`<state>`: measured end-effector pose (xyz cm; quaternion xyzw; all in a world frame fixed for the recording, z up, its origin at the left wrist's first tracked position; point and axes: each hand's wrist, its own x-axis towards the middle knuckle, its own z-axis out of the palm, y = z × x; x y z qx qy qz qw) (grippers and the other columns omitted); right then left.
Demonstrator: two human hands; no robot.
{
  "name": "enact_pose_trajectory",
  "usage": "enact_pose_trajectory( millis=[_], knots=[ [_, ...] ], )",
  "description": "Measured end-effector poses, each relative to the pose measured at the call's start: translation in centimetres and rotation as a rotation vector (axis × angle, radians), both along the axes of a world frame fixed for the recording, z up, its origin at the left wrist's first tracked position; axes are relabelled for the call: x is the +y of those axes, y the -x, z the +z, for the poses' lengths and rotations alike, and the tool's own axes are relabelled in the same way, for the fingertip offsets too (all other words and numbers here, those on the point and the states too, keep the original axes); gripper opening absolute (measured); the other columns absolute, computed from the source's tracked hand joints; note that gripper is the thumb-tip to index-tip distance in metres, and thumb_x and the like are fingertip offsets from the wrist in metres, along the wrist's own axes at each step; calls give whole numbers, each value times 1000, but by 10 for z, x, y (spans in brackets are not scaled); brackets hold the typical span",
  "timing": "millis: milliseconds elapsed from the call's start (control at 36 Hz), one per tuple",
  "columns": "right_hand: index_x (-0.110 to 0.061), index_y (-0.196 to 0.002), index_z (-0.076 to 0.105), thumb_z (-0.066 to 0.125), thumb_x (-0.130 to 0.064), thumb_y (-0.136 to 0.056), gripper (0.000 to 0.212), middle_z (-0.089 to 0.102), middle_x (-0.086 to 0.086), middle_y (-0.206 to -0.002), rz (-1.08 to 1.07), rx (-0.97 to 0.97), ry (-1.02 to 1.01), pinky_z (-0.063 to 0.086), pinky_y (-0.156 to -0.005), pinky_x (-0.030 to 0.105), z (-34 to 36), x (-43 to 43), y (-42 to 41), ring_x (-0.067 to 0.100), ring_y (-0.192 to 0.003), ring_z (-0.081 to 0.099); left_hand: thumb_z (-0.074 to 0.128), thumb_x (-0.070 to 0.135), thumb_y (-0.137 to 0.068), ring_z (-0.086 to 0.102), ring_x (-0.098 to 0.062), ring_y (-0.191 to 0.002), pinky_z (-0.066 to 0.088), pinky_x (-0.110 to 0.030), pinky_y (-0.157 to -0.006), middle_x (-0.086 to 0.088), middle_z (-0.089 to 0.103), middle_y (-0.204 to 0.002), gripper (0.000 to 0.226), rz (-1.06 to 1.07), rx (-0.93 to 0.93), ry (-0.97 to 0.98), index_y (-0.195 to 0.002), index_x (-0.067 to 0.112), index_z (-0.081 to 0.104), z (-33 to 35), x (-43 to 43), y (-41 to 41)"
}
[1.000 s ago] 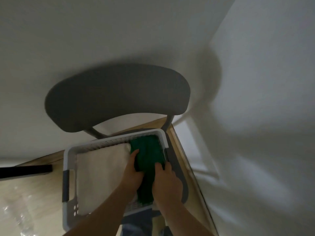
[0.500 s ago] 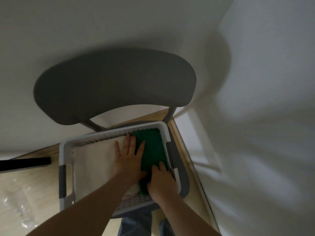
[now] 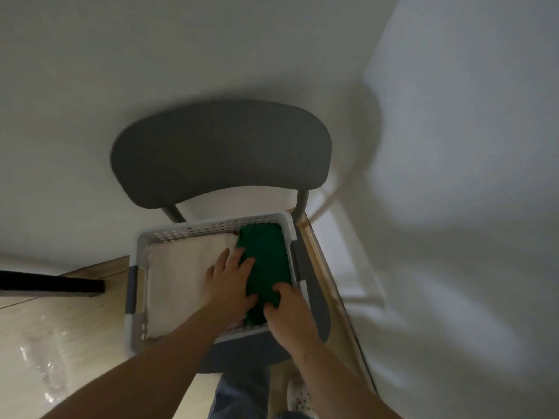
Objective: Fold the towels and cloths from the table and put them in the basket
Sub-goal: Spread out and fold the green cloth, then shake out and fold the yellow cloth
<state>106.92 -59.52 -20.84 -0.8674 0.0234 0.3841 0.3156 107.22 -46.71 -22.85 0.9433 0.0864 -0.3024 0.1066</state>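
Note:
A white perforated basket (image 3: 193, 229) with grey handles stands on a grey chair's seat. Inside it a folded white towel (image 3: 178, 267) fills the left part and a folded green cloth (image 3: 267, 258) lies along the right wall. My left hand (image 3: 231, 279) lies flat with fingers spread across the seam between the towel and the green cloth. My right hand (image 3: 287, 313) rests on the near end of the green cloth, with its fingertips pressing down on it. The cloth's near end is hidden under both hands.
The grey chair (image 3: 220, 152) has a wide backrest just behind the basket and stands close to white walls. A black bar (image 3: 51, 285) juts in at the left over the light wood floor (image 3: 60, 343). My legs and a patterned slipper (image 3: 298, 396) show below the seat.
The view has shifted a little. My left hand has drawn back slightly toward me and stays flat on the cloths; my right hand stays on the green cloth's near end.

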Motion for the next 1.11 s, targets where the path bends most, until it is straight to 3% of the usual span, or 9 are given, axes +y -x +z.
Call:
enact_pose_trajectory(
  millis=[139, 250, 333, 389, 444, 611, 750, 944, 1111],
  knots=[
    [-14, -128, 48, 45, -20, -97, 32, 52, 2, -122, -126, -45, -155, 43, -85, 24, 40, -20, 26, 14, -103, 52, 51, 31, -94, 45, -19, -126, 38, -29, -101, -1, 47, -140, 48, 461, -105, 300, -139, 21, 39, 49, -11, 45],
    [-15, -111, 53, 44, -18, -95, 19, 52, 2, -106, -250, -7, -257, 42, -79, 26, 68, -37, 60, 15, -94, 50, 62, 23, -88, 58, -17, -103, 44, -25, -86, -3, 63, -110, 37, 665, -175, 479, -124, 14, 54, 91, -30, 97],
    [-11, -96, 55, 46, -14, -93, 10, 58, 13, -95, -398, 92, -334, 50, -76, 35, 82, -48, 93, 23, -81, 56, 65, 20, -86, 59, -17, -96, 44, -24, -83, -3, 63, -100, 28, 809, -248, 629, -113, 13, 59, 119, -55, 148],
    [-9, -84, 53, 45, -9, -92, 11, 52, 12, -73, -441, 150, -383, 41, -55, 28, 95, -57, 121, 18, -59, 47, 64, 18, -87, 58, -16, -92, 44, -25, -79, -3, 64, -96, 18, 917, -303, 702, -105, 14, 62, 133, -72, 186],
    [-9, -75, 50, 46, -8, -92, 18, 46, 8, -62, -452, 168, -393, 32, -48, 24, 104, -65, 152, 16, -52, 40, 62, 17, -88, 59, -16, -83, 45, -26, -68, -2, 64, -87, 8, 1015, -334, 768, -96, 16, 63, 145, -85, 225],
    [-14, -71, 50, 49, -12, -92, 22, 52, 5, -72, -448, 191, -435, 33, -54, 23, 132, -75, 249, 16, -58, 45, 55, 15, -92, 55, -10, -69, 41, -19, -57, 0, 61, -81, 5, 1128, -421, 827, -90, 18, 59, 176, -83, 320],
    [-15, -69, 48, 48, -14, -91, 22, 48, 3, -66, -444, 93, -511, 30, -51, 22, 139, -70, 338, 16, -54, 42, 53, 18, -94, 62, -15, -86, 50, -33, -79, 2, 64, -92, 11, 1124, -436, 870, -90, 27, 57, 183, -65, 408],
    [-10, -79, 55, 49, -10, -92, 14, 54, 5, -72, -494, 226, -519, 34, -55, 23, 139, -50, 500, 18, -57, 49, 52, 12, -94, 58, -8, -69, 35, -22, -58, 3, 63, -79, 11, 1169, -430, 935, -88, 19, 58, 183, -49, 560],
    [-14, -83, 55, 50, -13, -92, 10, 57, 2, -77, -433, 260, -490, 37, -58, 24, 147, -54, 608, 16, -61, 52, 53, 7, -92, 57, -11, -66, 39, -7, -44, 0, 62, -76, 8, 1184, -475, 851, -93, 11, 60, 176, -39, 672]
  ],
)
